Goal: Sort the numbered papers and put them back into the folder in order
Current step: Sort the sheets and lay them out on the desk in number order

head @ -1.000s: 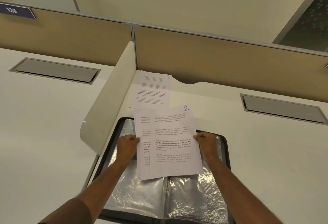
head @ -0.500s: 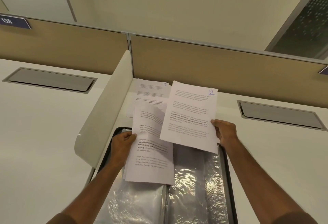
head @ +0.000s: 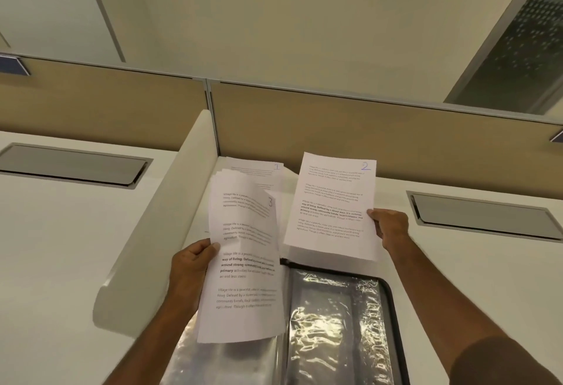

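My left hand (head: 190, 272) grips the left edge of a stack of printed papers (head: 243, 287); the top sheet is marked 3 and its upper corner curls. My right hand (head: 391, 227) pinches the right edge of the single sheet marked 2 (head: 332, 204), held up over the far desk. The sheet marked 1 (head: 259, 168) lies flat on the desk by the partition, partly hidden behind the stack. Below my hands the black folder (head: 393, 302) lies open, showing shiny clear plastic sleeves (head: 332, 323).
A white curved divider (head: 158, 217) rises on the left of the folder. A tan partition wall (head: 365, 128) closes the back of the desk. Grey cable trays are set into the desk at the right (head: 484, 215) and the left (head: 70, 163).
My right hand has lifted sheet 2 off the stack and carried it up and to the right. The stack in my left hand now shows sheet 3 on top. The view has tilted upward.
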{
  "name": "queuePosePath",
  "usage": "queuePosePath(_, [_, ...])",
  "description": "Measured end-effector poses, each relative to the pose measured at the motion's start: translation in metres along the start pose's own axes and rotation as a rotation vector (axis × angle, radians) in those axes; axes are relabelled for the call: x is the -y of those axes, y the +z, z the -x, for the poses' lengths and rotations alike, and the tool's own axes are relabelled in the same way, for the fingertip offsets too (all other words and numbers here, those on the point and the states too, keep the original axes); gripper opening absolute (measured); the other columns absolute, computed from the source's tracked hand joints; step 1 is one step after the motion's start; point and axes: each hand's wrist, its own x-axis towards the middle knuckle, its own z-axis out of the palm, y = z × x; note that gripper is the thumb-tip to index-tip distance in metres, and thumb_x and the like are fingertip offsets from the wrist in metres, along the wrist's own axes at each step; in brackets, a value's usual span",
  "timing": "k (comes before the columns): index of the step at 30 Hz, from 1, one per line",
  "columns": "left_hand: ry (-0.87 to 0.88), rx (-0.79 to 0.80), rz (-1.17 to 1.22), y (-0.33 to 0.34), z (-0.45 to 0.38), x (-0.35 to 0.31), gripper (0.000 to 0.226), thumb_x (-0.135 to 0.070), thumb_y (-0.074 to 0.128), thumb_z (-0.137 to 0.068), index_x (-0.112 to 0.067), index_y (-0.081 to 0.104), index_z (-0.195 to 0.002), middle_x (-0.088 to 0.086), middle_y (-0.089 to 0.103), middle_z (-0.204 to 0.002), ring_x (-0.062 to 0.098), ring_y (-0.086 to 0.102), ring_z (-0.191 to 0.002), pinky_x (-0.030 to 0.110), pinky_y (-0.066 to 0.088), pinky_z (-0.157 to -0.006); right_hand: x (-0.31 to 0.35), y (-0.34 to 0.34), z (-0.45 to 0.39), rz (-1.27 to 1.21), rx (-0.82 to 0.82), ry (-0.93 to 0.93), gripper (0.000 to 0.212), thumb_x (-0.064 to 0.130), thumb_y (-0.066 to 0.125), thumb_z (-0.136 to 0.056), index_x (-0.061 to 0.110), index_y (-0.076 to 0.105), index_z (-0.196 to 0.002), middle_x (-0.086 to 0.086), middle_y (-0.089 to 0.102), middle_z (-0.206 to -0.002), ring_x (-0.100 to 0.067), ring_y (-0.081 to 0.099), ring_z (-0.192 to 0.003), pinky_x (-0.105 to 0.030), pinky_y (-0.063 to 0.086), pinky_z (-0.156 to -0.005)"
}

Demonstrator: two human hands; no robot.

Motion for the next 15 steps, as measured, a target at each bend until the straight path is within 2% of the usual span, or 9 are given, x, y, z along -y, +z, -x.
queuePosePath(4, [-0.011, -0.001, 0.042, 0.010, -0.011, -0.007, 0.010, -0.004, 0.062, -0.095, -0.001, 0.071, -0.096, 0.018, 0.076, -0.084, 0.028, 0.072, -0.064, 0.035, 0.062, -0.056, 0.001, 0.015, -0.028, 0.117, -0.043, -0.003, 0.019, 0.006, 0.079, -0.084, 0.010, 0.063, -0.074, -0.018, 0.072, -0.101, -0.036, 0.070, -0.084, -0.041, 0.059, -0.076])
queuePosePath(7, [-0.008, -0.011, 0.054, 0.017, -0.023, -0.010, 0.010, -0.005, 0.062, -0.095, 0.000, 0.071, -0.096, 0.018, 0.075, -0.085, 0.028, 0.071, -0.065, 0.035, 0.062, -0.057, -0.004, 0.026, -0.048, 0.198, -0.054, -0.001, 0.024, 0.009, 0.080, -0.084, 0.010, 0.061, -0.070, -0.018, 0.073, -0.099, -0.037, 0.071, -0.084, -0.043, 0.060, -0.079])
queuePosePath(11, [-0.012, -0.022, 0.070, 0.026, -0.041, -0.010, 0.010, -0.006, 0.063, -0.094, -0.004, 0.073, -0.094, 0.022, 0.075, -0.091, 0.033, 0.070, -0.072, 0.043, 0.062, -0.068, -0.011, 0.039, -0.069, 0.285, -0.073, 0.000, 0.027, 0.012, 0.081, -0.083, 0.010, 0.059, -0.067, -0.019, 0.073, -0.096, -0.038, 0.071, -0.081, -0.044, 0.061, -0.080])
queuePosePath(15, [-0.018, -0.031, 0.093, 0.037, -0.050, -0.009, 0.012, -0.004, 0.062, -0.094, -0.005, 0.074, -0.094, 0.019, 0.076, -0.089, 0.031, 0.071, -0.071, 0.042, 0.062, -0.066, -0.018, 0.047, -0.085, 0.376, -0.080, 0.005, 0.029, 0.014, 0.082, -0.083, 0.008, 0.059, -0.065, -0.021, 0.074, -0.094, -0.040, 0.072, -0.081, -0.048, 0.061, -0.082])
